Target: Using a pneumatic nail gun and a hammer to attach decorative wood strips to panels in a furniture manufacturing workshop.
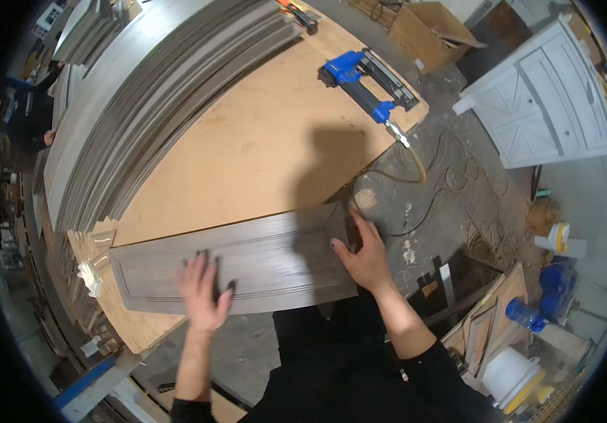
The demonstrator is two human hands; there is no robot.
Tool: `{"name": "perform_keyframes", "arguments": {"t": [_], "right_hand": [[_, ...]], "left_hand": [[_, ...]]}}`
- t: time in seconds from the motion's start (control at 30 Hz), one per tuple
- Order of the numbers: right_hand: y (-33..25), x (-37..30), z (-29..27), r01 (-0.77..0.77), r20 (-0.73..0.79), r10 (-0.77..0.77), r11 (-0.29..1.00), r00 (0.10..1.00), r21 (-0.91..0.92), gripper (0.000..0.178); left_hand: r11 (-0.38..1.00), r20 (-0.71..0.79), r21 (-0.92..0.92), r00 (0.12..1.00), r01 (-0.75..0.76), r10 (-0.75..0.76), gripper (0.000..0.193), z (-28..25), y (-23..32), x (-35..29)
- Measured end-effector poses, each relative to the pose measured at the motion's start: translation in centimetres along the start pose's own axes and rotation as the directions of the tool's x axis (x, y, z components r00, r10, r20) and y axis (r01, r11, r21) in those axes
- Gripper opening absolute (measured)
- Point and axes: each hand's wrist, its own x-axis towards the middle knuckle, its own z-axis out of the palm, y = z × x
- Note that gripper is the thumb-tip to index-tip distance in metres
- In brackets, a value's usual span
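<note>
grey wood-grain door panel point(247, 261) — long, flat, framed face up, lying at workbench's near edge

Dusty workshop floor point(458, 190), white cabinet point(550, 92)

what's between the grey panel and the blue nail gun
Only bare plywood tabletop between the grey panel and the blue nail gun, crossed by a shadow, in the head view.

Grey wood-grain panel point(233, 264) — matt plywood bench point(261, 148)
</note>
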Motion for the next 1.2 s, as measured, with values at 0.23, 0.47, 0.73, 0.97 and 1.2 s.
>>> {"name": "perform_keyframes", "arguments": {"t": [0.23, 0.47, 0.73, 0.97, 1.2], "right_hand": [[1.8, 1.0, 2.4, 0.198, -0.158, -0.174, 0.968, 0.972, 0.151, 0.055], [1.8, 1.7, 2.5, 0.203, -0.152, -0.163, 0.930, 0.975, 0.306, 0.053], [2.3, 2.3, 2.4, 0.196, -0.138, -0.150, 0.884, 0.979, 0.425, 0.050], [2.7, 2.7, 2.3, 0.318, -0.177, -0.271, 0.881, 0.946, 0.350, 0.049], [2.7, 2.4, 1.0, 0.186, -0.006, -0.190, 0.951, 0.982, 0.247, 0.046]], "left_hand": [[0.969, -0.074, -0.246, 0.996, 0.022, -0.042, 0.032, 7.9, 15.7, 15.0], [0.984, -0.153, -0.165, 0.984, 0.069, -0.094, 0.023, 9.2, 16.5, 15.6], [0.987, -0.134, -0.145, 0.987, 0.074, -0.093, 0.023, 9.4, 16.5, 15.7], [0.985, -0.155, -0.164, 0.985, 0.048, -0.074, 0.023, 8.9, 16.9, 16.3], [0.985, -0.134, -0.162, 0.987, 0.063, -0.085, 0.022, 8.9, 17.0, 16.1]]}}
